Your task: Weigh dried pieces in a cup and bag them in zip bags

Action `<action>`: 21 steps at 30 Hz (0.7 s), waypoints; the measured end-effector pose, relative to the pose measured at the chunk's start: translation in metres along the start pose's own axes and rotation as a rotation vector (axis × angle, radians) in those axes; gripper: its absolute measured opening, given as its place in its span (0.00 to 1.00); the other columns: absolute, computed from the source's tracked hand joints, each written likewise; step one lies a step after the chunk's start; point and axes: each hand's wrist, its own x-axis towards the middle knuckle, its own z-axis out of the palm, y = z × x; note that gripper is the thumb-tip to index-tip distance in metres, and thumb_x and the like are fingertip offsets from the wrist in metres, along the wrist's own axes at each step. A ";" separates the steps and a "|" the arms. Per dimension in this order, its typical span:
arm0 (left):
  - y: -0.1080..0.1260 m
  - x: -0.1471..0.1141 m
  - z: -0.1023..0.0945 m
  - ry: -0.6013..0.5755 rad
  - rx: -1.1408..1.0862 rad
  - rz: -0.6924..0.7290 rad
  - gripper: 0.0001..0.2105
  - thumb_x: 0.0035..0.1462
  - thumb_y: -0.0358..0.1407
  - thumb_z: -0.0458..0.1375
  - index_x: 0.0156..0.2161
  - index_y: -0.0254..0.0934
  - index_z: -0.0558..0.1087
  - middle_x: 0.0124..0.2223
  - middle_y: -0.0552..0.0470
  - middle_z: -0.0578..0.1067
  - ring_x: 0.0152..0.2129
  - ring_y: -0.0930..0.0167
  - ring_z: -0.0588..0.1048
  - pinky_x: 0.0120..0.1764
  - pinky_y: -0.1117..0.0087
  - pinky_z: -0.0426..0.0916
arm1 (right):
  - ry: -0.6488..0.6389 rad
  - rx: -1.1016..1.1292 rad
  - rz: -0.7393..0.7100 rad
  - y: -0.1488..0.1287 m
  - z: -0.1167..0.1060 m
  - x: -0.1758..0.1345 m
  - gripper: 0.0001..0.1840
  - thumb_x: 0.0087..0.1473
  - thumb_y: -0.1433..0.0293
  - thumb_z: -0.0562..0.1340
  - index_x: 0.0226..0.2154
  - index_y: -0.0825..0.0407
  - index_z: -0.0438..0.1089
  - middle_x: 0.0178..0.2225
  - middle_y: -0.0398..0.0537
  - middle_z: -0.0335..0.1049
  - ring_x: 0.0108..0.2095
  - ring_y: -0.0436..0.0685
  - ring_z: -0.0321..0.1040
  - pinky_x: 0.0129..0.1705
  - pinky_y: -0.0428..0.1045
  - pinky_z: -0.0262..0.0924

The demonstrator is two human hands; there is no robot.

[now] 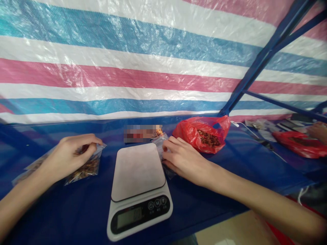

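A white digital kitchen scale (139,172) sits on the blue table (76,211) in front of me, its platform bare. My left hand (67,154) pinches the top of a small clear zip bag (85,167) filled with brown pieces, left of the scale. My right hand (182,158) grips another small clear plastic bag (161,144) at the scale's right edge; whether it holds anything I cannot tell. An open red plastic bag (204,132) with brown pieces lies just beyond my right hand.
More filled clear bags (30,168) lie at the far left under my left forearm. Another red bag (298,143), a white cable and another person's hand (318,131) are at the far right. A striped tarp hangs behind. Blue frame bars (258,64) slope at right.
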 end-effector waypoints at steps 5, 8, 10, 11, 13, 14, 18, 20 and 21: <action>0.002 0.000 -0.001 -0.016 -0.022 -0.006 0.10 0.56 0.44 0.58 0.36 0.64 0.82 0.39 0.61 0.87 0.38 0.58 0.84 0.42 0.58 0.78 | 0.008 -0.025 0.019 -0.001 0.001 0.003 0.10 0.70 0.74 0.60 0.44 0.52 0.80 0.48 0.56 0.76 0.47 0.63 0.67 0.50 0.59 0.65; -0.002 0.000 0.000 -0.047 -0.013 0.001 0.11 0.55 0.43 0.58 0.38 0.64 0.82 0.39 0.63 0.87 0.37 0.59 0.83 0.40 0.60 0.78 | 0.066 -0.035 0.079 0.005 -0.016 0.001 0.09 0.69 0.72 0.62 0.38 0.52 0.79 0.46 0.57 0.75 0.46 0.64 0.66 0.47 0.58 0.63; -0.005 0.000 0.001 -0.059 0.000 0.004 0.10 0.56 0.43 0.57 0.37 0.62 0.82 0.39 0.62 0.86 0.36 0.60 0.83 0.38 0.61 0.77 | 0.105 -0.031 0.109 0.012 -0.028 -0.002 0.09 0.69 0.72 0.63 0.37 0.52 0.79 0.45 0.57 0.74 0.46 0.64 0.66 0.47 0.58 0.62; -0.007 0.000 0.001 -0.055 0.006 0.005 0.11 0.58 0.43 0.56 0.37 0.59 0.82 0.39 0.60 0.86 0.35 0.60 0.83 0.37 0.62 0.76 | 0.119 -0.024 0.112 0.016 -0.034 -0.005 0.09 0.69 0.72 0.62 0.36 0.52 0.78 0.45 0.56 0.74 0.46 0.64 0.66 0.47 0.58 0.62; -0.009 0.000 0.003 -0.046 0.019 0.008 0.12 0.61 0.43 0.54 0.37 0.52 0.82 0.39 0.56 0.86 0.34 0.62 0.83 0.37 0.63 0.74 | 0.130 -0.017 0.105 0.024 -0.040 -0.010 0.10 0.70 0.72 0.62 0.36 0.52 0.78 0.44 0.56 0.74 0.46 0.64 0.66 0.48 0.58 0.62; -0.009 0.000 0.003 -0.045 0.024 0.011 0.14 0.63 0.43 0.54 0.37 0.48 0.83 0.40 0.54 0.86 0.34 0.63 0.83 0.36 0.65 0.73 | 0.127 -0.019 0.098 0.028 -0.041 -0.014 0.10 0.70 0.71 0.62 0.37 0.52 0.77 0.44 0.56 0.74 0.46 0.64 0.67 0.49 0.58 0.62; -0.012 0.000 0.005 -0.058 0.027 0.029 0.17 0.65 0.42 0.52 0.38 0.40 0.83 0.40 0.50 0.86 0.33 0.66 0.81 0.36 0.68 0.70 | 0.095 -0.049 0.075 0.035 -0.039 -0.024 0.09 0.70 0.70 0.62 0.38 0.51 0.77 0.45 0.55 0.75 0.47 0.64 0.68 0.51 0.59 0.61; -0.013 0.000 0.005 -0.062 0.026 0.034 0.17 0.66 0.42 0.52 0.38 0.39 0.83 0.40 0.50 0.86 0.33 0.67 0.82 0.37 0.69 0.70 | 0.076 -0.068 0.070 0.034 -0.038 -0.026 0.09 0.70 0.71 0.61 0.38 0.52 0.77 0.46 0.55 0.76 0.48 0.65 0.69 0.51 0.59 0.61; -0.014 0.000 0.005 -0.060 0.028 0.036 0.17 0.66 0.42 0.52 0.38 0.39 0.83 0.40 0.50 0.86 0.33 0.66 0.82 0.37 0.69 0.70 | 0.072 -0.077 0.071 0.034 -0.038 -0.026 0.09 0.70 0.71 0.61 0.39 0.52 0.77 0.46 0.55 0.76 0.48 0.65 0.69 0.51 0.60 0.61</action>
